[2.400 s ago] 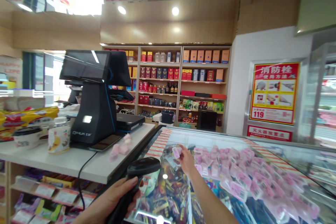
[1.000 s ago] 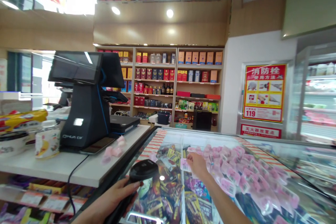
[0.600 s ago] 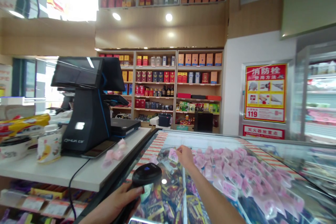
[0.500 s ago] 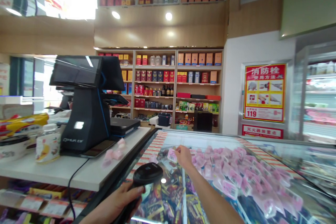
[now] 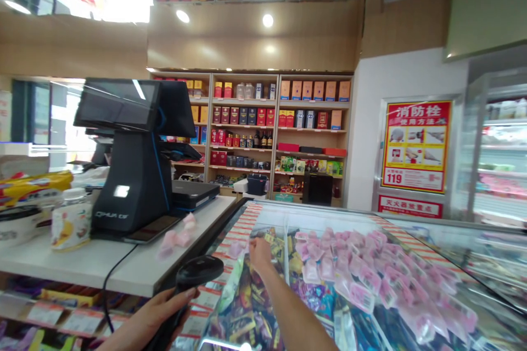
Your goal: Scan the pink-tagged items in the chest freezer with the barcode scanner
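Observation:
My left hand (image 5: 167,312) is wrapped round the handle of a black barcode scanner (image 5: 200,270), with its head tilted over the near left edge of the chest freezer (image 5: 272,214). Farther right, my right hand (image 5: 259,253) is closed above the freezer's glass top, its fingertips at a small pink packet (image 5: 247,245). Beside those fingers lie pink packets (image 5: 236,250), and the held one partly blends with them. A large spread of pink packets with barcode labels (image 5: 358,269) covers the right part of the glass. Colourful ice-cream wrappers (image 5: 251,307) show underneath.
On the white counter (image 5: 135,274) at left stand a black point-of-sale terminal (image 5: 132,175), a jar (image 5: 71,222) and several pink packets (image 5: 177,241). A black cable (image 5: 107,290) hangs over its edge. Shelves of boxed goods (image 5: 247,120) line the back.
My right hand has moved left with the pink packet, from the middle of the glass to the pink packets near the striped edge. My left hand and the scanner have shifted left.

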`<state>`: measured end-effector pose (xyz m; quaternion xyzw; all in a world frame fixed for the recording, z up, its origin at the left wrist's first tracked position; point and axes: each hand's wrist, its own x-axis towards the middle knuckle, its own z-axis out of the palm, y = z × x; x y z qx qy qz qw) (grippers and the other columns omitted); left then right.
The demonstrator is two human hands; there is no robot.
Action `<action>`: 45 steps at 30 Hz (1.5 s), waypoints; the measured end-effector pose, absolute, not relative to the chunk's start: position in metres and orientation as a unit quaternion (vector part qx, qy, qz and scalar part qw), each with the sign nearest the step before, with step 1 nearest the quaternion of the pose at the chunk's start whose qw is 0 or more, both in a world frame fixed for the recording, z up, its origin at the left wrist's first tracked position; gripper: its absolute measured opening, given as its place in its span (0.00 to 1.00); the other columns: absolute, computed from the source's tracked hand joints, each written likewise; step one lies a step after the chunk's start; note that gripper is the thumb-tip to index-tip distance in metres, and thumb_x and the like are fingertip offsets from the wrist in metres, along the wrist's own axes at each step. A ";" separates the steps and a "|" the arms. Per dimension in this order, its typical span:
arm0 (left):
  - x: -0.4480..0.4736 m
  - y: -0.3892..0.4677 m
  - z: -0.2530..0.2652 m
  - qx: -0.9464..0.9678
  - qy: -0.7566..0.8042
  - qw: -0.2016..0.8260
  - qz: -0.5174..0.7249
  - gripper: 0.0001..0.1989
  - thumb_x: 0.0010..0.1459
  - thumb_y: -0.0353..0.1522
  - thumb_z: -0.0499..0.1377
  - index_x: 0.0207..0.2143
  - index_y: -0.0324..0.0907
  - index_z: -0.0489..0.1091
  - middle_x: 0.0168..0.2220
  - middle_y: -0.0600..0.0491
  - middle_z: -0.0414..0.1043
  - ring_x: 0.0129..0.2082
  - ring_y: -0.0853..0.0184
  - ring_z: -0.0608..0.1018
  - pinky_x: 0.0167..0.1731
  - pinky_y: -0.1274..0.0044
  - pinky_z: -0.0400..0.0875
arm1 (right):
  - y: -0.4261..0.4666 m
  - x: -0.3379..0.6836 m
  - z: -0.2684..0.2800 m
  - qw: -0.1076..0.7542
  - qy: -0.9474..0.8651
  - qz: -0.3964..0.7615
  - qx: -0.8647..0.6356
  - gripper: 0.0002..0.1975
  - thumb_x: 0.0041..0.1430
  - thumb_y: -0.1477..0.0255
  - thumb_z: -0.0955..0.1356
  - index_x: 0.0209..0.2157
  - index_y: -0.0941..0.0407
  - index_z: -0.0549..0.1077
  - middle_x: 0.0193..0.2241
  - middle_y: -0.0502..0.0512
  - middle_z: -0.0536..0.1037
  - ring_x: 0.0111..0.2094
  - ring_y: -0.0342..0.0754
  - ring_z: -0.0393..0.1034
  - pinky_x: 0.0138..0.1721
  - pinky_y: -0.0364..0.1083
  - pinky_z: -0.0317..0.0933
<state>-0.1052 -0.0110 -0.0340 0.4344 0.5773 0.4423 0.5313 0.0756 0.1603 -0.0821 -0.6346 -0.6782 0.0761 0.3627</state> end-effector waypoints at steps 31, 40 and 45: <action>-0.054 -0.017 -0.010 0.497 0.477 0.590 0.422 0.17 0.40 0.44 0.58 0.24 0.39 0.62 0.15 0.60 0.61 0.13 0.77 0.62 0.13 0.84 0.55 | 0.141 0.189 -0.048 0.409 -0.591 0.093 -0.689 0.10 0.45 0.72 0.63 0.28 0.59 0.73 0.29 0.54 0.76 0.32 0.44 0.69 0.31 0.39 0.58; -0.042 -0.015 -0.019 0.513 0.469 0.597 0.400 0.16 0.41 0.43 0.58 0.23 0.40 0.60 0.15 0.60 0.62 0.13 0.78 0.62 0.15 0.84 0.55 | 0.139 0.183 -0.047 0.416 -0.587 0.066 -0.692 0.12 0.46 0.71 0.62 0.30 0.59 0.74 0.29 0.55 0.76 0.33 0.46 0.69 0.31 0.39 0.58; -0.046 -0.020 -0.017 0.542 0.468 0.573 0.397 0.16 0.40 0.43 0.58 0.21 0.40 0.59 0.15 0.61 0.60 0.13 0.78 0.61 0.15 0.84 0.55 | 0.138 0.181 -0.049 0.410 -0.588 0.062 -0.694 0.12 0.46 0.71 0.61 0.29 0.58 0.74 0.29 0.55 0.76 0.33 0.46 0.69 0.32 0.39 0.58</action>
